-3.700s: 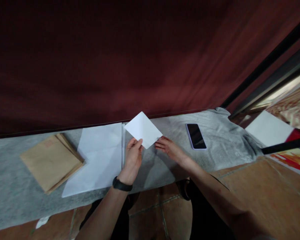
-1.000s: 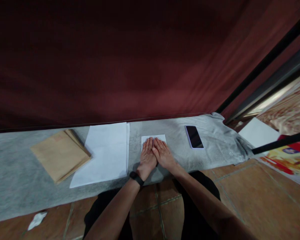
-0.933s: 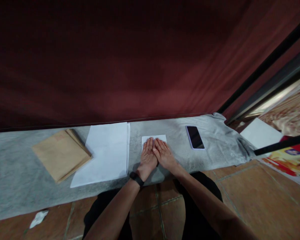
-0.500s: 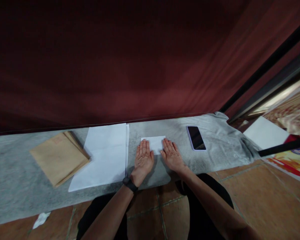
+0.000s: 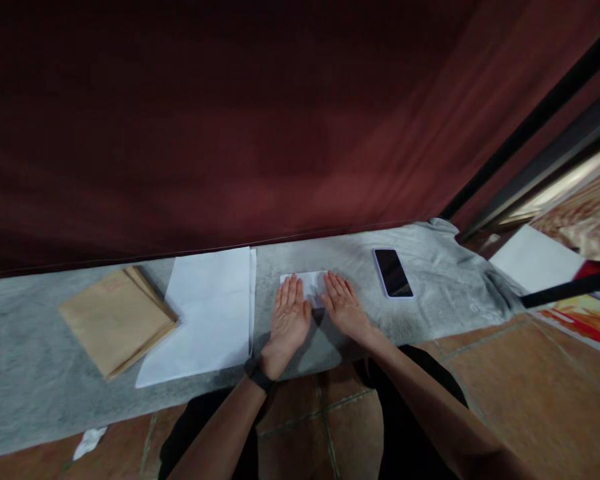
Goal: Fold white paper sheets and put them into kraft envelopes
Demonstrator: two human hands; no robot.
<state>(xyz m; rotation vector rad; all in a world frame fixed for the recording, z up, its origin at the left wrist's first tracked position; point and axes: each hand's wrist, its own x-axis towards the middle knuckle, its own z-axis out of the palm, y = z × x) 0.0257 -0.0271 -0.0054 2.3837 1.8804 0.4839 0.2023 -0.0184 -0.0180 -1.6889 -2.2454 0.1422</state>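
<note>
A small white piece of folded paper [image 5: 313,283] lies on the grey cloth in front of me, partly hidden under my hands. My left hand [image 5: 290,320] rests flat on its left end, fingers stretched out and pointing away from me. On the right end, my right hand [image 5: 346,308] lies flat too, with its fingers extended. The middle of the paper shows between the two hands. To the left is a stack of large white sheets [image 5: 207,313], with brown envelopes [image 5: 117,320] overlapping its left side.
A phone [image 5: 393,273] with a dark screen and pale purple case lies right of my hands. The narrow surface has a grey cloth [image 5: 440,293], backed by a dark red curtain [image 5: 280,147]. A scrap of white paper [image 5: 89,442] is on the tiled floor [image 5: 520,387].
My left hand has shifted slightly inward over the paper. Both hands stay flat on it, and the view has tilted a little.
</note>
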